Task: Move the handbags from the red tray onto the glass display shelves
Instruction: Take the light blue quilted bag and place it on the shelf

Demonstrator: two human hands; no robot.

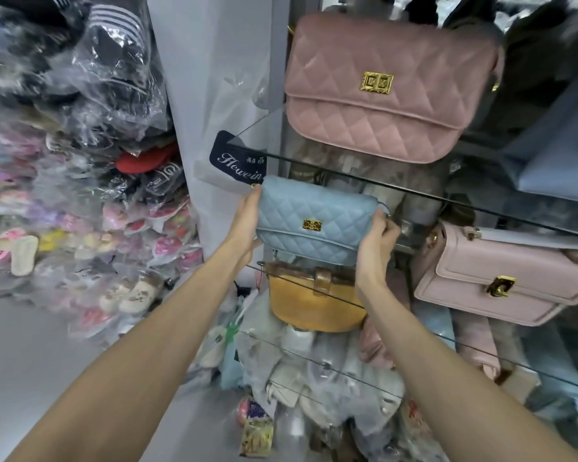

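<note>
Blue bag, quilted with a gold clasp, is held upright in front of the glass shelving, under the edge of the upper shelf and above the lower shelf; whether it rests on glass I cannot tell. Left hand clasps its left end, and right hand curls round its right end. Just below it sits a yellow bag. A pink bag stands on the upper shelf, with a pale bag to the right. A dark label hangs just above the left hand. Wrapped slippers are piled far left.
</note>
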